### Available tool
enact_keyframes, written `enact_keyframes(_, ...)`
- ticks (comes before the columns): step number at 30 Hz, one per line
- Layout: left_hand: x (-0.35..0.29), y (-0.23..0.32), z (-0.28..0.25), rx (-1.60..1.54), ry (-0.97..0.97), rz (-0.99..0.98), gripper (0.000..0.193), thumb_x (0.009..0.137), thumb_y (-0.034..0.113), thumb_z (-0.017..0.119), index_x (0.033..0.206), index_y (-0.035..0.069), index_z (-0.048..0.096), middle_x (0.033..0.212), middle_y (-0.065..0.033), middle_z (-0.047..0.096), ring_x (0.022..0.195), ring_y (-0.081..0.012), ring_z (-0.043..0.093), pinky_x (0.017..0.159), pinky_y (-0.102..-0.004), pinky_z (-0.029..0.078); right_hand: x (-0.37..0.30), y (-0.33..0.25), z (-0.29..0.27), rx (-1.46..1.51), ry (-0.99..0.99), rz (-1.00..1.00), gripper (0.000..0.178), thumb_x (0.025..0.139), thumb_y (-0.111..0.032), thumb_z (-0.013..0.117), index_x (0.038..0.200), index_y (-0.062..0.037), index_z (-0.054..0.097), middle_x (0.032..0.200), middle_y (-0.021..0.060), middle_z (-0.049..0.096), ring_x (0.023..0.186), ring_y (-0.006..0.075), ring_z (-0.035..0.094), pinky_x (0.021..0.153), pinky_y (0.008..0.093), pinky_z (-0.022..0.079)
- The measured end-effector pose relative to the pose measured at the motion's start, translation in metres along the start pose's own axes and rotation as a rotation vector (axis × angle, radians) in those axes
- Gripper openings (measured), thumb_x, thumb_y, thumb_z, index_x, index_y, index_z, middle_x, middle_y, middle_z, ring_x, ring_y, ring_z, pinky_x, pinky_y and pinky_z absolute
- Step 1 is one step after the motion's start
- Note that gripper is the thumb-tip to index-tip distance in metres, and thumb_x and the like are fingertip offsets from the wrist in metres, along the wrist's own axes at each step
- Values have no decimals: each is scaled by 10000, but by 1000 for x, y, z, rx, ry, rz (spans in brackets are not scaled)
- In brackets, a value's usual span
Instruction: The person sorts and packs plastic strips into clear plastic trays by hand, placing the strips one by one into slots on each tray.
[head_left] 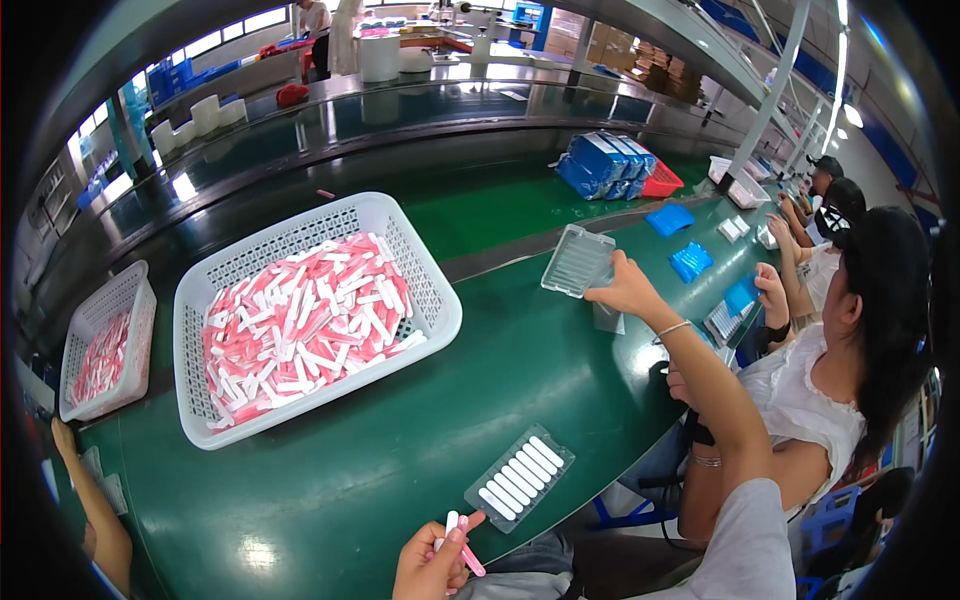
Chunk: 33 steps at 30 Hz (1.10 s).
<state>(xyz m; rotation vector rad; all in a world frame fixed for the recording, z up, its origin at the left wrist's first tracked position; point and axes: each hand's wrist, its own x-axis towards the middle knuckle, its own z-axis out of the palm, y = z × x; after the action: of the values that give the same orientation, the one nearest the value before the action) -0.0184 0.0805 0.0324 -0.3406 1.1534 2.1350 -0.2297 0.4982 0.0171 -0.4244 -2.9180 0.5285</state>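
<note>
My left hand is closed around slim pink-and-white sticks at the bottom of the view. A fingertip lies close to the near corner of a clear plastic tray, where several white sticks lie side by side in a row. Reaching forward, my right hand grips the edge of another clear ribbed tray, tilted up, with no sticks visible in it. Below that hand, partly hidden, is another clear plastic piece.
A large white basket heaped with pink-and-white sticks stands left of centre, with a smaller one farther left. Blue packs and a red basket sit at the back. Co-workers sit along the right; another person's arm shows lower left.
</note>
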Motion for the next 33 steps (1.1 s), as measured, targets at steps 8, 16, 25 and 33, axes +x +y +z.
enact_keyframes(8, -1, -3, -1, 38, 36, 4, 226, 969, 177, 487, 769, 105, 411, 814, -82, 628, 421, -11, 288, 362, -168, 216, -18, -36, -16, 10, -423, 94, 1249, 568, -700, 703, 1431, 26, 166, 1305, 364, 308, 1245, 469, 335, 1028, 506, 301)
enact_keyframes(16, -6, 7, 8, 29, 36, -4, 143, 967, 153, 488, 843, 84, 473, 590, 46, 409, 433, -9, 279, 378, -176, 211, -6, -45, 30, 423, -15, -49, 666, 840, -534, 546, 1266, -25, 500, 988, 192, 624, 939, 290, 597, 865, 382, 448)
enact_keyframes(25, -8, 1, 6, 37, 13, 42, 124, 972, 157, 481, 875, 81, 487, 569, 58, 387, 419, -12, 271, 368, -173, 198, -28, -67, 20, 1036, -206, 143, 222, 819, -201, 662, 870, 3, 590, 816, 84, 633, 721, 156, 630, 625, 289, 513)
enact_keyframes(33, -13, 6, -12, -42, 81, 107, 127, 965, 150, 498, 866, 71, 484, 601, 27, 472, 487, -23, 382, 444, -170, 303, -145, -138, 1, 1192, -620, 84, 301, 889, -250, 617, 1094, -42, 544, 1013, 97, 655, 882, 181, 655, 716, 313, 533)
